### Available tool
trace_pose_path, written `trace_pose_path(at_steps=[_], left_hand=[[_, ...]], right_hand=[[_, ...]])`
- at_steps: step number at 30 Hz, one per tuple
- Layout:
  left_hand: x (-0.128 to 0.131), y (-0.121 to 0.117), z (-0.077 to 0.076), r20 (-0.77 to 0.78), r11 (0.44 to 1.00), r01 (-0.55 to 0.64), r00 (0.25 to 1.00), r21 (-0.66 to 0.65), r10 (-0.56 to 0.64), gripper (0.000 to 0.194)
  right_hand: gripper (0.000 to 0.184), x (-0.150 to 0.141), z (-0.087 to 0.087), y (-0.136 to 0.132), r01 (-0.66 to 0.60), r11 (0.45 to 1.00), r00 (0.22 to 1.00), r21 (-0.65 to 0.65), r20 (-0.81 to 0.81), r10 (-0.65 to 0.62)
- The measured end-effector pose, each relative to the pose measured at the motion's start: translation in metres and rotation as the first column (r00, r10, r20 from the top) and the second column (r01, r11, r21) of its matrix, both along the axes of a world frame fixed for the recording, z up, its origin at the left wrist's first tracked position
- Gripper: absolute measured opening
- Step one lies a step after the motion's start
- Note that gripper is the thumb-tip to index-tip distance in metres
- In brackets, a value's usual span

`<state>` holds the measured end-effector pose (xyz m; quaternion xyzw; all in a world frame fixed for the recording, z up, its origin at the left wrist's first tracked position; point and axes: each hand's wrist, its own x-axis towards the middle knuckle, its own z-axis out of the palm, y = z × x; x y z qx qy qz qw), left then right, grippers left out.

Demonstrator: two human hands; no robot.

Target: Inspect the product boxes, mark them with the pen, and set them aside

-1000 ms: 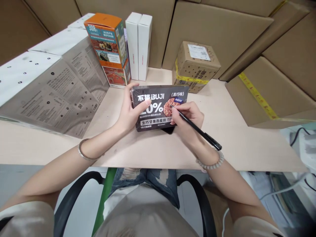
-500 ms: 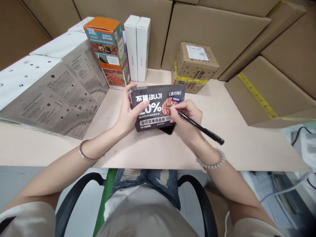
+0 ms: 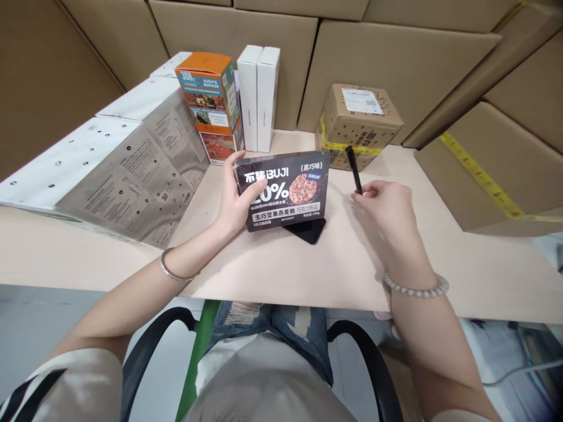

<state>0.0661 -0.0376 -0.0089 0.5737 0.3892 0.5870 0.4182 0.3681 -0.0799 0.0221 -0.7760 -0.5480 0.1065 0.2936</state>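
Free desk (image 3: pixel 338 202) btwn black box (image 3: pixel 288 196) & R hand (image 3: pixel 389 211), w/ sm ctn (image 3: pixel 363 123) blocking bhd.

Dotted white cartons (image 3: pixel 132 167) stand at left on the pale tabletop (image 3: pixel 308 278). Farther back, an orange-topped carton (image 3: pixel 206 97) marked 308 stands beside two narrow upright white boxes (image 3: pixel 253 99). Rightward are a yellow-taped cardboard parcel (image 3: pixel 358 124) and a larger taped carton (image 3: pixel 501 164).

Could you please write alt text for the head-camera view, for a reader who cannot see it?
A left hand grips a dark printed box over a desk; the right hand, apart from it, holds a black pen. A flat black object lies partly hidden by the box, and a taped carton stands behind.
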Motion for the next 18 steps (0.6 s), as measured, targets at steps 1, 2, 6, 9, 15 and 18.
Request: trace_pose_path(at_steps=[1,2,6,9,15,18], left_hand=[[0.000,0.000,0.000,-0.001,1.000,0.011,1.000,-0.003,-0.011,0.078],[0.000,-0.001,0.001,-0.001,1.000,0.021,1.000,-0.004,-0.021,0.081],[-0.007,0.001,0.020,-0.041,0.994,0.089,0.995,0.066,-0.086,0.090],[-0.025,0.009,0.045,-0.140,0.978,0.155,0.981,0.139,-0.136,0.096],[-0.054,0.007,0.078,-0.288,0.972,0.134,0.955,0.192,-0.075,0.096],[-0.057,-0.007,0.089,-0.375,0.977,0.041,0.926,0.210,0.041,0.084]], right_hand=[[0.011,0.002,-0.001,0.000,0.007,0.999,0.998,-0.042,0.058,-0.005],[0.014,0.002,-0.001,-0.001,0.012,0.996,0.993,-0.091,0.116,-0.001],[0.025,-0.009,-0.001,-0.002,0.044,0.949,0.937,-0.312,0.343,0.070],[0.032,-0.020,0.001,-0.002,0.081,0.912,0.893,-0.403,0.435,0.113],[0.038,-0.034,0.004,-0.006,0.042,0.901,0.859,-0.431,0.477,0.188],[0.040,-0.041,0.005,-0.008,0.037,0.891,0.850,-0.452,0.483,0.210]])
